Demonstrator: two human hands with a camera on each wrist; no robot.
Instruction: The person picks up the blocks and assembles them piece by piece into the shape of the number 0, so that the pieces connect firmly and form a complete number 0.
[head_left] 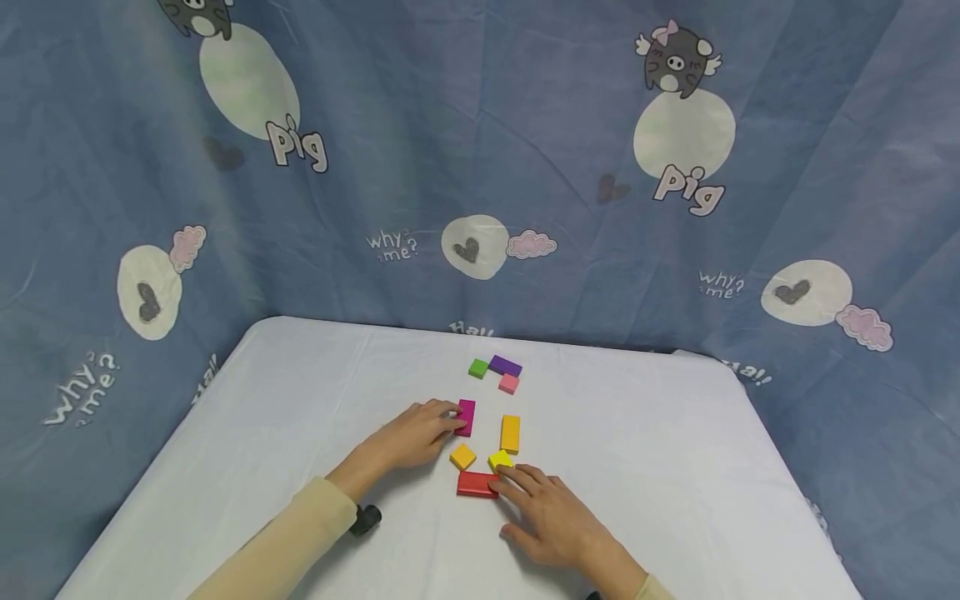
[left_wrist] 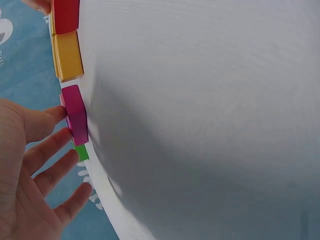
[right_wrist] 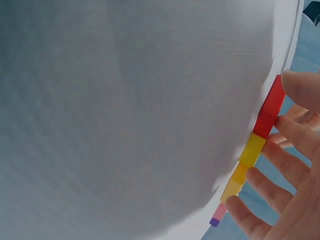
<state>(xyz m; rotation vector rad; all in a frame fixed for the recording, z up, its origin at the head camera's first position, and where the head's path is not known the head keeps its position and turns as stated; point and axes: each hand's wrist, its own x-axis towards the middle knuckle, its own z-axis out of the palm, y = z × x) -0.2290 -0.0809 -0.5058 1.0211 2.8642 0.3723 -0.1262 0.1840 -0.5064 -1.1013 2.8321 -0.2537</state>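
A magenta block [head_left: 466, 417] lies lengthwise on the white table, and the thumb and forefinger of my left hand [head_left: 416, 435] touch it from the left. In the left wrist view the other fingers of that hand [left_wrist: 35, 165] are spread and fairly straight. My right hand [head_left: 551, 521] is at the right end of a red block [head_left: 476, 485], its forefinger touching it. Its thumb stands apart in the head view. Close to those fingers is a yellow block [head_left: 500, 460]. An orange-yellow square block [head_left: 462, 457] sits behind the red one.
A longer amber block [head_left: 510, 434] lies right of the magenta one. Farther back are a green block [head_left: 478, 368], a purple block [head_left: 506, 366] and a pink block [head_left: 509, 383]. A blue printed curtain [head_left: 480, 167] hangs behind the table [head_left: 637, 433].
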